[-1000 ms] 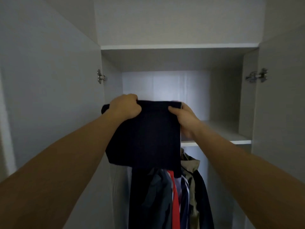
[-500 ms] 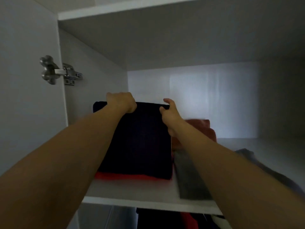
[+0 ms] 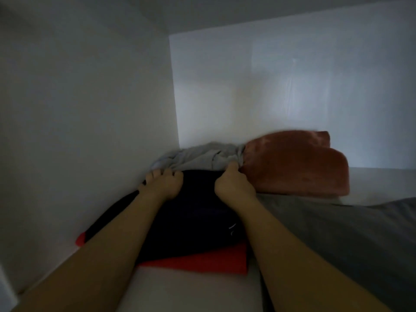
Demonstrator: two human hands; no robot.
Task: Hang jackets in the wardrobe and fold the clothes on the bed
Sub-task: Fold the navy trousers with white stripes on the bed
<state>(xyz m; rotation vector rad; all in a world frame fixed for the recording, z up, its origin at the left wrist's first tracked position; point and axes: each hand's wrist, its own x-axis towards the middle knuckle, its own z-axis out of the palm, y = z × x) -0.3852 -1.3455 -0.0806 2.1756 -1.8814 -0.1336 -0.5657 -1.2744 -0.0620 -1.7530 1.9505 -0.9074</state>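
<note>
1. Navy garment (image 3: 193, 212): folded and lying on a red one (image 3: 202, 261), in the left rear corner of the shelf (image 3: 193, 291); stowing looks nearly done, only letting go remains. Jackets and bed are out of view.
2. It looks dark, soft and flat, with a small white mark near the right edge.
3. Left hand (image 3: 164, 184) and right hand (image 3: 233, 184), set apart, curl over its far edge, gripping it.

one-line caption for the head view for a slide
Both hands, left and right, set a folded dark garment on a red one on the wardrobe shelf.
</note>
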